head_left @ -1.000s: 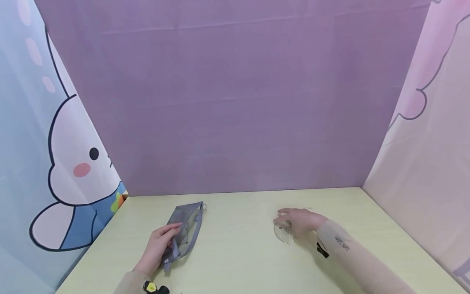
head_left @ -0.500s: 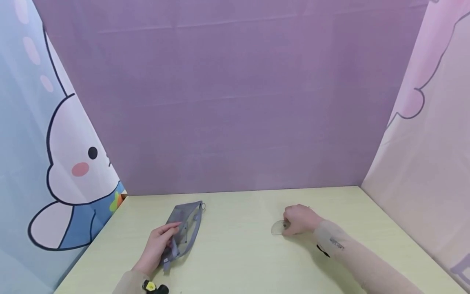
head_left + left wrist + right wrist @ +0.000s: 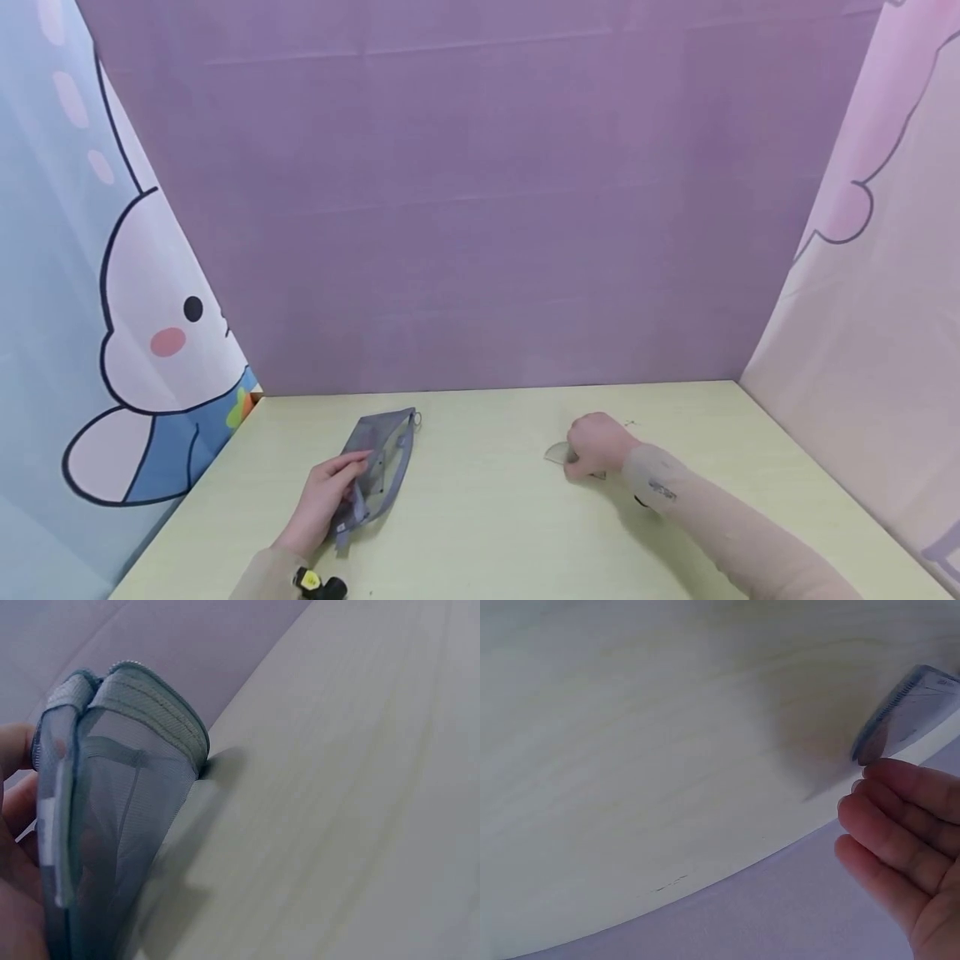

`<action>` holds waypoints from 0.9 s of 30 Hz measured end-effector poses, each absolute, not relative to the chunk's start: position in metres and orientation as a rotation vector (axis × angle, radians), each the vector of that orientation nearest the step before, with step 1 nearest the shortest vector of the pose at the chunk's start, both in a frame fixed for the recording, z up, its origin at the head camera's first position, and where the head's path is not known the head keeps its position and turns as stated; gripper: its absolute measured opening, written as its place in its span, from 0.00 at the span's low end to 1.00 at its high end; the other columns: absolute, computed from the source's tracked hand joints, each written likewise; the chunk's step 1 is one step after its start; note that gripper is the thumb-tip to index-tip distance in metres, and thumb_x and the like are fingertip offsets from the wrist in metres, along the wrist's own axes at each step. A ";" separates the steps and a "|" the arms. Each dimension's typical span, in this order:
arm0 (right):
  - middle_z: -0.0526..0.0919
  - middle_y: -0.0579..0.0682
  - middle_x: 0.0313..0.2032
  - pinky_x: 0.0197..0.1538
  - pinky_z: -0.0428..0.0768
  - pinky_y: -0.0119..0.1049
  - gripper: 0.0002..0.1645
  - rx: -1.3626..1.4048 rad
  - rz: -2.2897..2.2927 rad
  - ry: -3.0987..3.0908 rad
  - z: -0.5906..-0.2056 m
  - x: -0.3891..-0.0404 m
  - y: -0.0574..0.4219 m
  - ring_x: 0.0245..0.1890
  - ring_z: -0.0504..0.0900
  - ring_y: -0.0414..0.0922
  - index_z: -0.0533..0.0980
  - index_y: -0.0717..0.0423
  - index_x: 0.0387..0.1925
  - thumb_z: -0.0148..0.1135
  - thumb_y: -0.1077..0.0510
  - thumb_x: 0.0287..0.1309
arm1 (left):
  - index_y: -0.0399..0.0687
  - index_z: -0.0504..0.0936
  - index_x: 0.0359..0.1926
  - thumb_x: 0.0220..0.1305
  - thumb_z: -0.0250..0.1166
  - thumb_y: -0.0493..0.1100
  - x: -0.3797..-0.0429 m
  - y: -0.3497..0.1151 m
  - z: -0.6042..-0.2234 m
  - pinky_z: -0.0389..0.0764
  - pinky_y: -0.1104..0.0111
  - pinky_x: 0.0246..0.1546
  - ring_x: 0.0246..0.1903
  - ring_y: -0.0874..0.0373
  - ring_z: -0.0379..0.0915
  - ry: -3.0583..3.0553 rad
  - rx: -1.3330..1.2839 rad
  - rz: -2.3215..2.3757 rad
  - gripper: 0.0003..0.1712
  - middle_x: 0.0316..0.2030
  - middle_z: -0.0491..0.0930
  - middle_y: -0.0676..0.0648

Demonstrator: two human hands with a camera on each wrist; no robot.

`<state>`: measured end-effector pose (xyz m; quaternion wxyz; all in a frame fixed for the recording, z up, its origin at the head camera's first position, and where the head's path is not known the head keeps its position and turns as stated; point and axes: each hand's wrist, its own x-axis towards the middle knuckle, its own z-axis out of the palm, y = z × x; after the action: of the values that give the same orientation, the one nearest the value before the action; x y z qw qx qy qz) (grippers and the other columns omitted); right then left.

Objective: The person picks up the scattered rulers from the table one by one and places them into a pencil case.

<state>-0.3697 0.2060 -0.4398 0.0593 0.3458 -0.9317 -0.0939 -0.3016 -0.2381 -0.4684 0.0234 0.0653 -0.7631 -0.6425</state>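
My left hand [image 3: 324, 500] holds a grey see-through mesh zip pouch [image 3: 378, 442] at the left of the table, its mouth gaping toward the right. In the left wrist view the zipped rim of the pouch [image 3: 150, 705] stands up, and the fingers [image 3: 16, 802] grip its near side. At the right, my right hand [image 3: 600, 446] pinches a clear protractor [image 3: 557, 452], part of which the fingers hide. The right wrist view has the marked edge of the protractor [image 3: 915, 709] just past the fingertips [image 3: 877, 769], tilted over the table.
The pale wood-grain table [image 3: 480, 517] ends at a purple cloth backdrop [image 3: 487, 208]. Printed cloth walls [image 3: 150, 375] flank it on both sides. Small dark marks [image 3: 632, 422] show on the tabletop behind my right hand.
My right hand's fingers have closed on the protractor, which was lying flat under them, and shifted it slightly left and away. My left hand and the pouch have stayed put.
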 end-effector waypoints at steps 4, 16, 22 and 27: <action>0.64 0.37 0.14 0.25 0.68 0.31 0.23 1.060 -0.178 -2.853 -0.440 -0.371 0.205 0.15 0.59 0.34 0.62 0.44 0.09 0.62 0.51 0.51 | 0.38 0.79 0.57 0.65 0.61 0.42 -0.301 -0.238 -0.468 0.72 0.68 0.28 0.23 0.60 0.64 -2.358 0.200 -1.984 0.22 0.36 0.74 0.50; 0.73 0.38 0.23 0.29 0.71 0.36 0.20 0.741 0.252 -3.077 -0.424 -0.362 0.216 0.23 0.68 0.39 0.78 0.50 0.26 0.77 0.43 0.38 | 0.36 0.80 0.56 0.64 0.63 0.42 -0.299 -0.238 -0.467 0.72 0.69 0.25 0.19 0.61 0.61 -2.338 0.177 -1.988 0.22 0.27 0.69 0.49; 0.73 0.39 0.19 0.25 0.71 0.34 0.14 0.747 0.142 -3.127 -0.419 -0.366 0.211 0.20 0.67 0.38 0.76 0.49 0.18 0.76 0.51 0.36 | 0.36 0.79 0.56 0.64 0.62 0.42 -0.300 -0.237 -0.468 0.72 0.69 0.25 0.20 0.62 0.62 -2.333 0.177 -1.999 0.21 0.30 0.72 0.49; 0.72 0.39 0.18 0.26 0.72 0.34 0.14 0.772 0.000 -3.104 -0.423 -0.367 0.206 0.20 0.67 0.38 0.73 0.48 0.17 0.73 0.51 0.32 | 0.36 0.79 0.56 0.64 0.62 0.42 -0.300 -0.237 -0.467 0.72 0.69 0.26 0.21 0.62 0.63 -2.352 0.182 -1.986 0.22 0.34 0.74 0.50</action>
<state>-0.3673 0.2055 -0.4227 -0.0285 0.2412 -0.9701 0.0001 -0.3001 -0.2372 -0.4673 0.0292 0.0590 -0.7624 -0.6437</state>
